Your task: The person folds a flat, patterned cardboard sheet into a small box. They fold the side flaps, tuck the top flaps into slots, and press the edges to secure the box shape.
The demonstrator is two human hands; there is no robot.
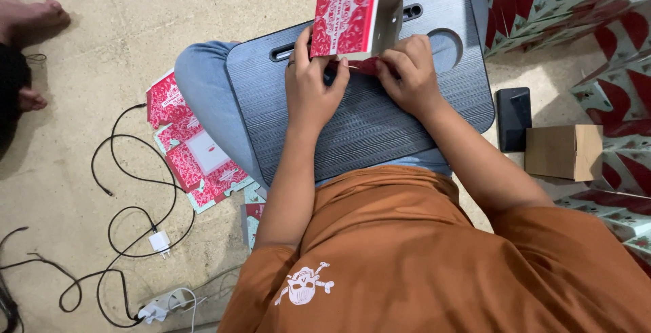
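— Fingers of both hands are pinched on the red patterned box point(346, 13), yes? Where does it sit?

— Yes. Left hand point(310, 83) grips the box's lower left edge, right hand point(408, 72) grips its lower right, fingers curled onto a red flap under it. The box stands tilted up at the far edge of the dark lap tray point(366, 123), its grey inside showing on the right side.

— And the tray itself?

— It lies across the person's knees as the working surface. A slot handle in it is half hidden behind the left hand and the box; a round recess shows just right of the box.

— What lies around the tray?

— Left of the tray, on the floor, flat red-and-mint carton blanks point(190, 144) are spread out, partly under the knee. Further left, black cables point(129, 190) loop over the floor, with a white charger plug point(160, 241) and a white power strip point(163, 302) nearer the person. Right of the tray, a black phone point(513, 117) lies on the floor, and just beyond it a plain brown cardboard box point(563, 151). Behind and right of the tray, a big heap of the same printed blanks point(597, 28) crowds in.

— Anyone else?

— Far left of the tray, another person's bare foot point(30, 17).
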